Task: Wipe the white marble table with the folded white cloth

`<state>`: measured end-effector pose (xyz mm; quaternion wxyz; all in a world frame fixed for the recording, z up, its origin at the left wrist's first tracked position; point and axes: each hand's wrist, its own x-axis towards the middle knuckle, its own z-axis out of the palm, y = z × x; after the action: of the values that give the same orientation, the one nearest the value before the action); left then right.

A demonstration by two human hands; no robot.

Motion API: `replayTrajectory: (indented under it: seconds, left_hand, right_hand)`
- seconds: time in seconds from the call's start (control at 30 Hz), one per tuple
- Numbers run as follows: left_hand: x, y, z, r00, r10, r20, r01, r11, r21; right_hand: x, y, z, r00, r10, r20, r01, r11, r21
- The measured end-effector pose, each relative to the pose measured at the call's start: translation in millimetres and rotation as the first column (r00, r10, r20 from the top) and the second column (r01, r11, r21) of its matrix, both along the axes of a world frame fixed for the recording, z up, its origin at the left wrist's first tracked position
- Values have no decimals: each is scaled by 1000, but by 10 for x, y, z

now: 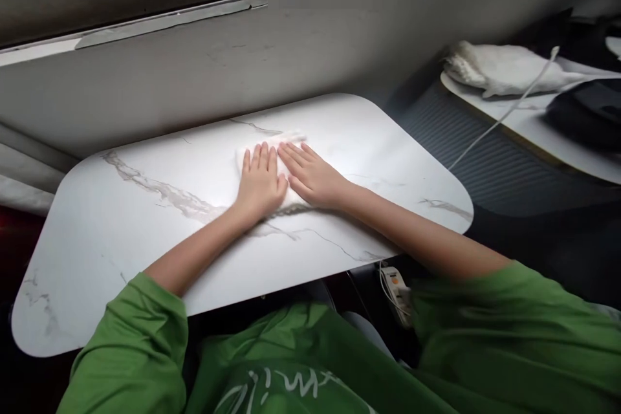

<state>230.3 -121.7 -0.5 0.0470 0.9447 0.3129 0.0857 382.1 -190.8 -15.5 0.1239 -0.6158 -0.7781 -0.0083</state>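
A folded white cloth [291, 199] lies on the white marbled table [160, 239], near its middle. My left hand [262, 180] rests flat on the cloth's left part, fingers stretched out and slightly apart. On the cloth's right part lies my right hand [315, 174], palm down, with its fingers extended toward the upper left. The two hands are side by side, thumbs close to each other. Part of the cloth is hidden under both palms; its far edge shows beyond the fingertips.
At the right, a second marbled surface [601, 165] holds a white bundle [519, 68] and a dark object [589, 113]. A white cable [504, 119] hangs toward the table. A power strip [395, 291] is below the near edge. A wall [194, 71] stands behind the table.
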Motion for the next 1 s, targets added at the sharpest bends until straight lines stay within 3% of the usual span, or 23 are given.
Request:
replayTrajectory:
  seconds: [0.17,0.23,0.3,0.37,0.43,0.53,0.63,0.7,0.77,0.87,1.0]
  left_hand:
    - [-201,-975,72,992,-101,-81,99,995,-34]
    - [-280,-1203,107,981,-163,-104,161,987,-24]
    - [-310,-1278,128,972,-203,-123,202,979,-23]
    - [-255,-1173,135,962,-229,-146,224,973,-46]
    - [-101,-886,131,949,-269,-166,259,962,-82]
    - [252,-220,105,949,-277,-148,264,959,-99]
    - [575,460,78,987,-133,-84,129,990,-59]
    - [698,783,79,997,-45,-58,43,998,-42]
    - [743,962,87,999,0,-51,-1,1000,-29]
    - [729,982,84,999,36,-31,-36,999,9]
    - [667,659,62,1000,-10,-30,10,1000,8]
  right_hand:
    - [-155,-1006,78,998,53,21,-54,998,42]
    - [-244,-1267,99,998,45,33,-46,998,48]
    - [-303,-1397,99,999,17,51,-19,999,35]
    - [-292,-1362,82,997,-31,68,31,1000,-3]
    - [-184,-1134,61,992,-109,70,113,992,-62]
    - [114,-465,38,971,-237,40,240,964,-114]
    - [395,345,31,966,-256,25,257,961,-100]
    - [487,778,36,958,-286,9,286,954,-93]
    - [505,1037,42,948,-318,-17,316,946,-69]
    - [485,1076,40,952,-302,-46,300,953,-42]
    - [493,571,30,967,-255,-29,252,964,-87]
